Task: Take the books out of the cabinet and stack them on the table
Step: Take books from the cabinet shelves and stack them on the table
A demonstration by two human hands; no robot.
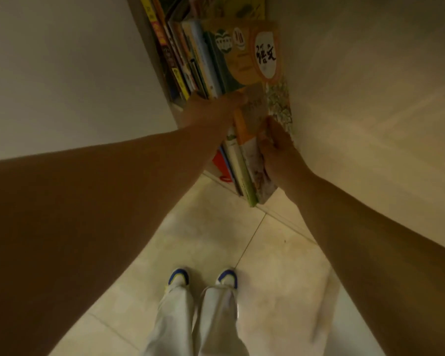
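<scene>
Books point(190, 55) packed upright in a narrow cabinet point(149, 34) between two pale panels, spines toward the camera. At the right end, a yellow-orange textbook point(252, 55) with black characters in a white oval, cover facing out, leaning against the right-hand panel. Lower down, a small bundle of thin books point(244, 160), tilted and sticking out past the cabinet's front edge over the floor. Right hand point(278, 150) closed around that bundle's outer side, thumb across the top cover. Left hand point(211, 111) reaching to the row above, fingers pressed against the spines; cannot tell whether clasping any. Below: beige tiled floor point(280, 265), pale trousers point(190, 317), white-and-blue shoes point(179, 277).
</scene>
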